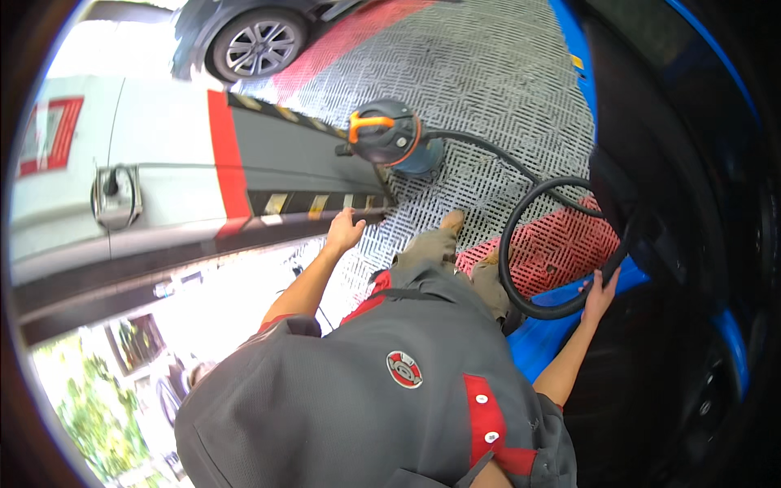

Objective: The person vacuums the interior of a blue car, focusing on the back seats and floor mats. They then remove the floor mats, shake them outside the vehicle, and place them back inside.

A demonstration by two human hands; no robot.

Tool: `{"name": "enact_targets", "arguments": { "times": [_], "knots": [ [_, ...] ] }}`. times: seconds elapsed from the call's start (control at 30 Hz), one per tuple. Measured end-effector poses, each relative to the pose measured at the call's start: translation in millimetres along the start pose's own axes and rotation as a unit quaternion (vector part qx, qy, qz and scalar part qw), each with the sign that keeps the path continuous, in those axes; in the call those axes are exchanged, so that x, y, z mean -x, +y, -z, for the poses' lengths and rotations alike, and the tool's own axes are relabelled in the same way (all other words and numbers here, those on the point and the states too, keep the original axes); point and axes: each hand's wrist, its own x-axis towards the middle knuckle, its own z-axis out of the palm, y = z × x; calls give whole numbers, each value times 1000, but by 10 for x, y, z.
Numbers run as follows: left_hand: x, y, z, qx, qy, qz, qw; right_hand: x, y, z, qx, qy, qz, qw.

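My right hand (599, 297) is closed around a black vacuum hose (506, 244) at the right, by the open doorway of a blue car (543, 341). The hose hangs in a large loop, and part of it is lost against the dark car interior. Its other end runs to a wet/dry vacuum cleaner (390, 137) with a dark head, an orange handle and a bluish tank, standing on the floor ahead. My left hand (346, 230) holds nothing, its thumb and fingers apart. In the picture it overlaps the striped foot of a pillar (299, 152); I cannot tell whether they touch.
A white socket box (117, 196) with a plugged cable is on the pillar. Slatted plastic floor tiles (488, 79), grey and red, lie underfoot. A dark car's wheel (259, 49) is at the far left. The blue car's dark interior (640, 366) fills the right side.
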Motion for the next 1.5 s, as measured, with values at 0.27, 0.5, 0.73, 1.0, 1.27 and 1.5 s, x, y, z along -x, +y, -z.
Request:
{"name": "enact_targets", "arguments": {
  "times": [0.27, 0.5, 0.73, 1.0, 1.27, 1.5],
  "knots": [
    [-193, -197, -176, 114, 59, 54, 990, -50, -610, -225, -57, 23, -85, 994],
    [-2458, 623, 174, -26, 160, -172, 972, 60, -978, -1038, -103, 40, -112, 988],
    [-3312, 1088, -175, -222, -47, -11, 974, 359, -1675, -1793, -32, -81, -129, 988],
    [-3348, 1215, -262, -273, -58, -7, 960, 170, -1584, -1079, -80, 126, -140, 979],
    [-3346, 1171, -201, -290, -47, -27, 956, 564, -1571, -1761, 57, 11, -127, 990],
    [-3250, 1241, -204, -289, -48, -37, 955, 821, -1649, -1551, 29, 114, -74, 990]
  ]
}}
